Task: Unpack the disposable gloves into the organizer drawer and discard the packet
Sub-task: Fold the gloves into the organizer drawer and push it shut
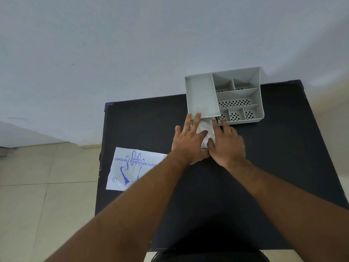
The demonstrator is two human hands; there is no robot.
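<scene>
Your dark worktop (264, 176) fills the lower middle of the view, set against a pale wall, with tiled floor to its left. At its far edge stands the grey organizer (243, 95): one long plain compartment on the left, and smaller compartments with perforated floors on the right. Its drawer (204, 148) is pulled out toward you under your palms, mostly hidden by them.

The packet (132, 169) lies flat at the worktop's left edge, partly under your left forearm and hanging a little over the side. You can read in blue "EMBOSSED DISPOSABLE POLYETHYLENE GLOVE", the last letters cut off by your arm, above a hand outline, and a circled "L" near its lower corner.

The clear, crumpled gloves (204, 130) sit in the drawer just in front of the organizer, between your two hands. Your left hand (188, 140) and right hand (226, 144) both lie flat with fingers spread, pressing down on the wad; neither grip is closed around anything.
</scene>
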